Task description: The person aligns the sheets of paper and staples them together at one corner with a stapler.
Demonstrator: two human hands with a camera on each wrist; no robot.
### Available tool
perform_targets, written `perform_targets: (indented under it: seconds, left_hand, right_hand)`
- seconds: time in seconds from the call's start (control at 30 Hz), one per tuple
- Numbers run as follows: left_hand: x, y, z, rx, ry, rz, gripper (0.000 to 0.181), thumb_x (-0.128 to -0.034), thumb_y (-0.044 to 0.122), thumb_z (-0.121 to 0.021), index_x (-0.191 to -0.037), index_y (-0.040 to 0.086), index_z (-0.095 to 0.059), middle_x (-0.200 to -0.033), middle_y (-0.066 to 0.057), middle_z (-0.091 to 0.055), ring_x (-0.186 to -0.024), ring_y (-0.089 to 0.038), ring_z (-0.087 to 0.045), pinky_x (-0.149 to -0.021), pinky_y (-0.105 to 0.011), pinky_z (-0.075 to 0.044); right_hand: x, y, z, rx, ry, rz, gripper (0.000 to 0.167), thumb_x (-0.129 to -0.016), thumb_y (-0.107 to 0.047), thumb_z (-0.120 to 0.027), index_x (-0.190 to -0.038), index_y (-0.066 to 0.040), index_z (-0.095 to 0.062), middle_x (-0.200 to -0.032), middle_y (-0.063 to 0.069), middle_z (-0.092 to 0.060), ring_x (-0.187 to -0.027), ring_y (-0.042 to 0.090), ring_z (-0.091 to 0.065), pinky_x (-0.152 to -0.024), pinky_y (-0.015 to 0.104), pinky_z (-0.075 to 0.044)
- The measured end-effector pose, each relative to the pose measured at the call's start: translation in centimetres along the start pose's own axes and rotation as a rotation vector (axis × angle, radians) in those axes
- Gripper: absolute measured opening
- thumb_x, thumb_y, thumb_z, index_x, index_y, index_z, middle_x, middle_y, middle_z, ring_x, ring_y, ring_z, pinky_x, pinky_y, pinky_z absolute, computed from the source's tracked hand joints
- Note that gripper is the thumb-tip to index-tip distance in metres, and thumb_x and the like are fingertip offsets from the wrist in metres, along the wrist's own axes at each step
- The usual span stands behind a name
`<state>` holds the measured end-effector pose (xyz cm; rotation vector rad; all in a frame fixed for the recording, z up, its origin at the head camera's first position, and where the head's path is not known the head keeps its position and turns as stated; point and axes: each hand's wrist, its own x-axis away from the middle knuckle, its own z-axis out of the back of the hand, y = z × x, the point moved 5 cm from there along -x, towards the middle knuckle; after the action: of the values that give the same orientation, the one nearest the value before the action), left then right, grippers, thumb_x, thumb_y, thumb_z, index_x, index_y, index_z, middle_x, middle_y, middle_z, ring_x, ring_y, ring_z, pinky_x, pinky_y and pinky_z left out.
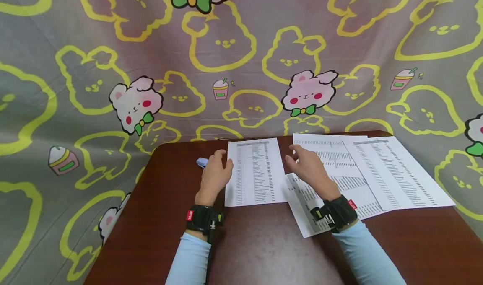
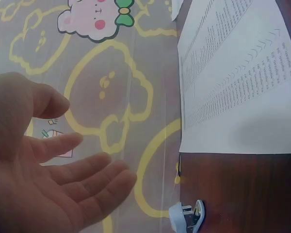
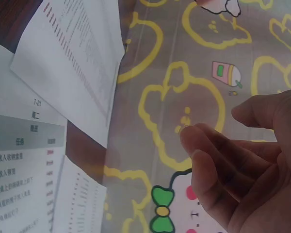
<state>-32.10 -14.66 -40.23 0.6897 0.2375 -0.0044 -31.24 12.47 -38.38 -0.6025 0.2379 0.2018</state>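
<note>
My left hand (image 1: 216,174) hovers by the left edge of a printed sheet (image 1: 249,172), fingers loosely bent and holding nothing. Just beyond it lies a small light-blue stapler (image 1: 202,162), partly hidden by the hand; the left wrist view shows the stapler (image 2: 186,217) with its jaws apart. My right hand (image 1: 310,167) is above the overlapping printed sheets on the right, its fingers relaxed and its grasp empty. Below that hand, a slanted sheet (image 1: 298,197) reaches under the first sheet's right side or touches it; which, I cannot tell. The right wrist view shows the right hand (image 3: 252,170) with thumb and fingers apart.
More printed sheets (image 1: 400,176) overlap at the right of the dark brown table (image 1: 256,243). A grey cloth (image 1: 241,79) with yellow cartoon outlines hangs behind the table and along its sides. Each wrist wears a black strap with a camera (image 1: 203,218).
</note>
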Motion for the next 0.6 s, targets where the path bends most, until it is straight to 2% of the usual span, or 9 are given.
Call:
perform_targets:
  seconds: [0.2,0.4,0.6]
  left_hand:
    - [-0.8,-1.2,0.2,-0.015,-0.016,0.031,0.048,-0.0989,0.033,-0.047,-0.138,0.005,-0.047,-0.131,-0.021,-0.058,-0.117,-0.037,-0.059,-0.093,-0.053,-0.047]
    - [-0.6,-2.9,0.7,-0.077,-0.018,0.083,0.048,-0.0994,0.033,-0.047,-0.138,0.006,-0.047,-0.128,-0.020,-0.061,-0.106,-0.039,-0.063,-0.084,-0.054,-0.050]
    - [-1.1,-3.1,0.6,-0.086,-0.047,0.089,0.047,-0.0987,0.036,-0.046,-0.136,0.007,-0.049,-0.120,-0.017,-0.066,-0.099,-0.038,-0.066,-0.081,-0.052,-0.050]
  right_hand:
    - [-0.9,1.1,-0.9,-0.006,-0.009,-0.056,0.042,-0.096,-0.028,-0.055,-0.129,-0.002,-0.058,-0.094,0.015,-0.072,-0.057,0.016,-0.057,-0.052,0.027,-0.041]
    - [-1.2,1.4,-2.3,-0.052,-0.063,-0.076,0.042,-0.096,-0.027,-0.056,-0.129,-0.001,-0.059,-0.094,0.015,-0.071,-0.056,0.015,-0.057,-0.052,0.027,-0.042]
    - [-1.8,2.3,-3.0,-0.099,-0.092,-0.100,0.040,-0.096,-0.025,-0.055,-0.127,0.001,-0.059,-0.098,0.016,-0.072,-0.062,0.014,-0.065,-0.053,0.026,-0.046]
